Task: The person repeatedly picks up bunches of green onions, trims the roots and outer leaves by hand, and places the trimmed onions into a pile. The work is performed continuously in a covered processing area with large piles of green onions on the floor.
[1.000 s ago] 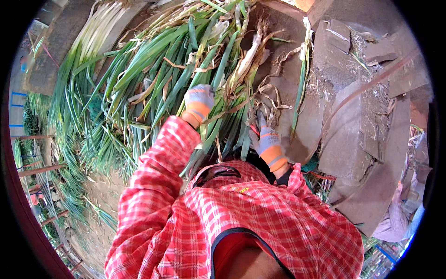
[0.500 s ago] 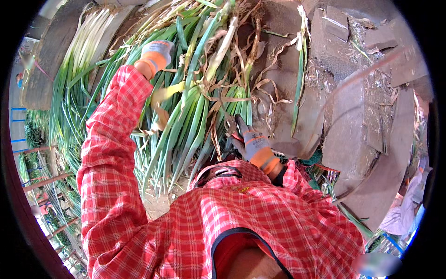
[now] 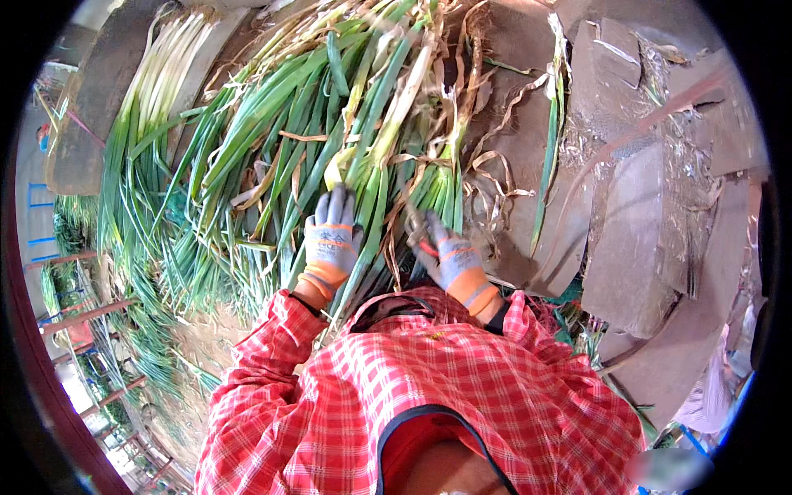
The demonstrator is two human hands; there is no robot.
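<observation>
Down from the upper left comes the left hand (image 3: pixel 332 239), which half a second ago was over the higher leaves and now lies low on the heap of scallions (image 3: pixel 239 148), close in front of the red plaid shirt (image 3: pixel 412 355). Its gloved fingers are straight and held side by side, pointing away from the body, with a pale yellow leaf (image 3: pixel 337 169) right at their tips; whether they pinch anything underneath, I cannot tell. The right hand (image 3: pixel 454 260) stays nearly where it was, to the right of the main leaves, its fingers closed round a metal tool (image 3: pixel 416 221) with a red handle, the metal end reaching over the green leaves. The heap spreads across the middle and left of the view, leaves hanging toward the person, roots and stems at the far side. Curled dry leaves (image 3: pixel 492 155) lie to the right of it, and a single scallion (image 3: pixel 554 140) rests apart beyond them, near grey boards (image 3: pixel 635 239). At the upper left, a bundle of clean white stems (image 3: pixel 169 74) lies beside a wide plank (image 3: pixel 91 115).
</observation>
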